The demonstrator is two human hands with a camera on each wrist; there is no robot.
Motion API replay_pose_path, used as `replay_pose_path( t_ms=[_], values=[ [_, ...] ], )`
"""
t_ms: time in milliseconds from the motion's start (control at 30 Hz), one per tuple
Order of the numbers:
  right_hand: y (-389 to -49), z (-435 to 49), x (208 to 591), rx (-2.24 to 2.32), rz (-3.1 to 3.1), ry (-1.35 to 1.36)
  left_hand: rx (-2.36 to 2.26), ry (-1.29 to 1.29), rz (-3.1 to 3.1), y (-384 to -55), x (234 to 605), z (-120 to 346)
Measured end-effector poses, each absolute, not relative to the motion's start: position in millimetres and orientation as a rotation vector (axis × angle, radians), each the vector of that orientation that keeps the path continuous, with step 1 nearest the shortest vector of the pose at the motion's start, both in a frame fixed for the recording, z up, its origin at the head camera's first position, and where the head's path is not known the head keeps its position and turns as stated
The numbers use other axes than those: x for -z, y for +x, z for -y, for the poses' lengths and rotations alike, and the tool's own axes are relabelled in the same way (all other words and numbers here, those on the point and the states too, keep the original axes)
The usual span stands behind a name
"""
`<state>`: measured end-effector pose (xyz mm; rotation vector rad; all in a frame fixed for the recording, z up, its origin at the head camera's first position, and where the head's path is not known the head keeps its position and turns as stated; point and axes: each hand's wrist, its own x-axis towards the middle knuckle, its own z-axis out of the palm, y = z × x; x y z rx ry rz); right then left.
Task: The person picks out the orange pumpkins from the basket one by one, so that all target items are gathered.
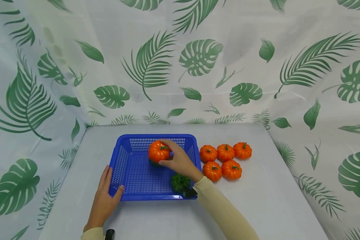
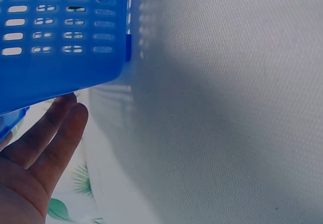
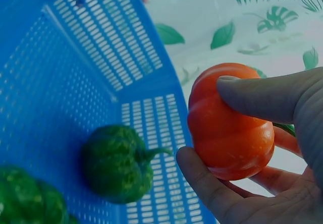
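My right hand [image 1: 180, 162] holds an orange mini pumpkin [image 1: 158, 151] with a green stem over the blue plastic basket [image 1: 115, 156]. In the right wrist view, thumb and fingers are around the pumpkin [image 3: 229, 128]. Inside the basket, a green bell pepper [image 3: 118, 163] lies partly hidden below the pumpkin in the head view. Another green bell pepper [image 1: 180, 182] sits in the basket's front right corner. At the basket's front left corner, my left hand [image 1: 103, 200] touches the rim with nearly straight fingers [image 2: 60, 146].
Several orange mini pumpkins [image 1: 226, 153] stand in two rows on the white table [image 1: 273, 186], just right of the basket. Behind and beside the table hangs a leaf-patterned sheet [image 1: 156, 110].
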<state>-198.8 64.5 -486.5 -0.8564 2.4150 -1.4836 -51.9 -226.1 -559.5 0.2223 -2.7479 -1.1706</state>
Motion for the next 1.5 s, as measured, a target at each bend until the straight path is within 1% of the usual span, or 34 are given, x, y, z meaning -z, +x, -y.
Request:
replay_pose_path(
  t_ms=[667,867,1100,1500],
  values=[
    [-194,-119,489,1.576,-2.507,-0.727,1.19,0.173,2.741,-52,558,226],
    [-190,-137,484,1.635,-2.476,-0.618,1.189,0.193,2.762,-52,555,225],
    [-188,-159,484,1.563,-2.606,-0.577,1.175,0.211,2.761,-51,556,226],
    [-181,-194,482,1.55,-2.665,-0.389,1.19,0.222,2.749,-51,558,227]
  ],
)
